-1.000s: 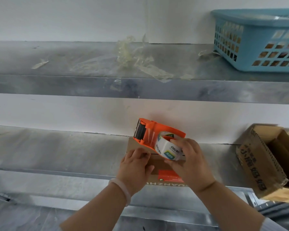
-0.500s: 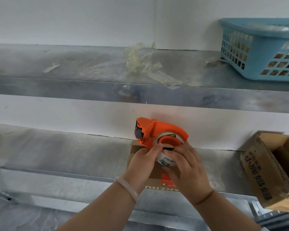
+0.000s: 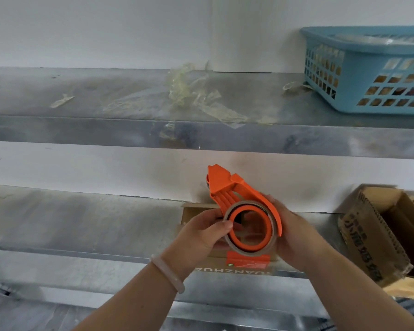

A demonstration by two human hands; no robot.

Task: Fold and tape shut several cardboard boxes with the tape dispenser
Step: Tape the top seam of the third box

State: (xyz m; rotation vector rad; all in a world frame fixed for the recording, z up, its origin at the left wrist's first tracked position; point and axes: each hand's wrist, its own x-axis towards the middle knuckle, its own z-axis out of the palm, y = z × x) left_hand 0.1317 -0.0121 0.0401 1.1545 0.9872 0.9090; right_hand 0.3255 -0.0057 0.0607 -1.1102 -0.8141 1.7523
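Orange plastic makes up the tape dispenser (image 3: 227, 189), which is held in the air just below the middle of the view, its pointed, ribbed head aimed toward 12 o'clock. A roll of glossy, translucent tape (image 3: 251, 252) sits on its round orange hub, whose open ring faces the camera. The left hand (image 3: 201, 235) comes in from 7 o'clock. Its grip pinches the roll's near rim, thumb on the front edge and fingers curled behind. The right hand (image 3: 294, 237) comes in from 5 o'clock, and its grip wraps the curved guard on the dispenser's right side, fingers bent round the back. A smooth, pale bangle (image 3: 167, 273) circles the left wrist.

Directly beneath the hands a flat brown cardboard box (image 3: 191, 213) lies on the dull, brushed metal desk (image 3: 81, 223), with a red rectangular label (image 3: 247, 261) on its near edge above printed lettering. At 3 o'clock a second cardboard box (image 3: 378, 235) stands open and tilted, its corrugated cut edges showing and dark print on its side.

A grey metal shelf (image 3: 81, 130) runs across the view above. At 12 o'clock on it lie crumpled, yellowish strips of used tape (image 3: 196, 96), one strip hanging over the front lip. At 2 o'clock a light blue plastic basket (image 3: 368, 68) with a lattice wall stands on the shelf against the white wall.
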